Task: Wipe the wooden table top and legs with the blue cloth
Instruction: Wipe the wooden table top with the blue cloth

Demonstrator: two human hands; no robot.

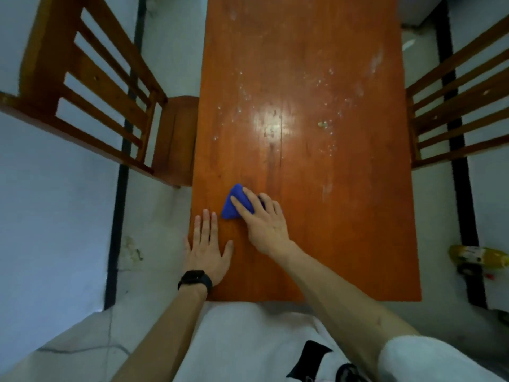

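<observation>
A long reddish-brown wooden table (330, 221) runs away from me, its top dotted with pale spots and smears toward the middle and far right. On the near left part of the top lies a folded blue cloth (232, 204). My right hand (261, 221) presses down on the cloth, fingers spread over it and partly covering it. My left hand (208, 249) rests flat on the table's near left corner, fingers apart, with a black watch on the wrist. The table legs are hidden beneath the top.
A wooden chair (91, 86) stands at the left, its seat touching the table's edge. Another slatted chair (457, 106) stands at the right. A yellow object (479, 257) lies on the pale floor at the right.
</observation>
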